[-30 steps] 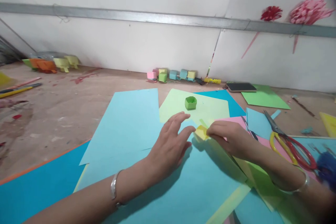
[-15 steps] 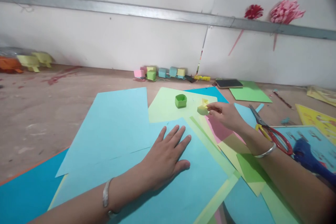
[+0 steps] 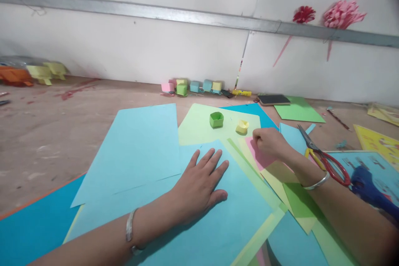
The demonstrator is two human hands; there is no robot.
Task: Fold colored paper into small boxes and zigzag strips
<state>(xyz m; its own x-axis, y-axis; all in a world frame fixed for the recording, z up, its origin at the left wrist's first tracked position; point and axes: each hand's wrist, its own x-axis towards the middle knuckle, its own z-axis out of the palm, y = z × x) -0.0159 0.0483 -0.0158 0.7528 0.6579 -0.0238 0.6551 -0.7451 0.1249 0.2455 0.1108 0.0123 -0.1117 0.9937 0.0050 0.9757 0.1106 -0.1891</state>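
Note:
My left hand (image 3: 205, 181) lies flat, fingers spread, on a large light-blue paper sheet (image 3: 246, 216). Just right of the small yellow paper box (image 3: 242, 126), my right hand (image 3: 268, 143) is curled into a fist over pink paper (image 3: 258, 158). No object shows in that fist, and it does not touch the box. A small green paper box (image 3: 216, 119) stands left of the yellow one; both sit open-topped on a pale green sheet (image 3: 195, 126).
Right of my right hand are scissors (image 3: 324, 158) and a blue glue gun (image 3: 370, 189). A phone (image 3: 273, 99) lies near the wall. Several small folded paper pieces (image 3: 195, 87) line the wall's foot. Another light-blue sheet (image 3: 137, 145) lies left.
My right hand has let go of the yellow paper box, drawn back a little to the right and curled its fingers. The left hand stays flat on the sheet.

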